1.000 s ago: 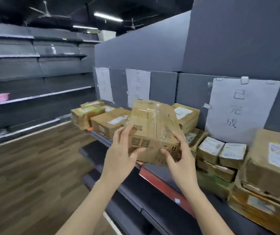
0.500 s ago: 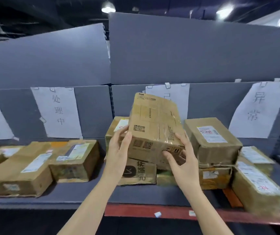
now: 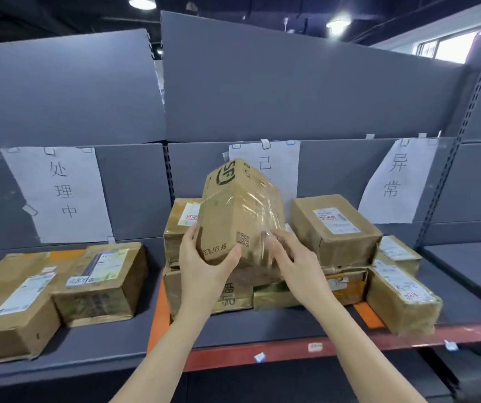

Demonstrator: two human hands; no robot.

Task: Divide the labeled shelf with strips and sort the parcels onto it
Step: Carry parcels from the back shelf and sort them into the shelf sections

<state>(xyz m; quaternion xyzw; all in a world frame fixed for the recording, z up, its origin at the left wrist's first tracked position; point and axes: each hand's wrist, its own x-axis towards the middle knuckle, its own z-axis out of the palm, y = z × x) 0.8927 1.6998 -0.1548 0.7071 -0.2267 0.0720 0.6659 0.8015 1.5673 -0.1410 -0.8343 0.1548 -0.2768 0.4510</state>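
At the left end of the shelf (image 3: 111, 341), two labelled parcels (image 3: 58, 289) are seen under a paper sign (image 3: 58, 193) on which 处理中 is written. An orange strip (image 3: 157, 315) is laid across the shelf from back to front edge, just beside the middle stack (image 3: 181, 228) of parcels. Above that stack a taped carton (image 3: 239, 213) is held tilted, clear of the shelf. Its lower left corner is grasped by the left hand (image 3: 204, 269), thumb curled over the near face; its taped right side is touched by the fingers of the right hand (image 3: 294, 263), which are blurred. "SF EXPRESS" and a QR code can be read on the carton. A second sign is half hidden behind it, and 异常 is written on the sign (image 3: 396, 181) at the right. Compared with half a second ago, the carton has been turned, so that its SF end is now shown on top.
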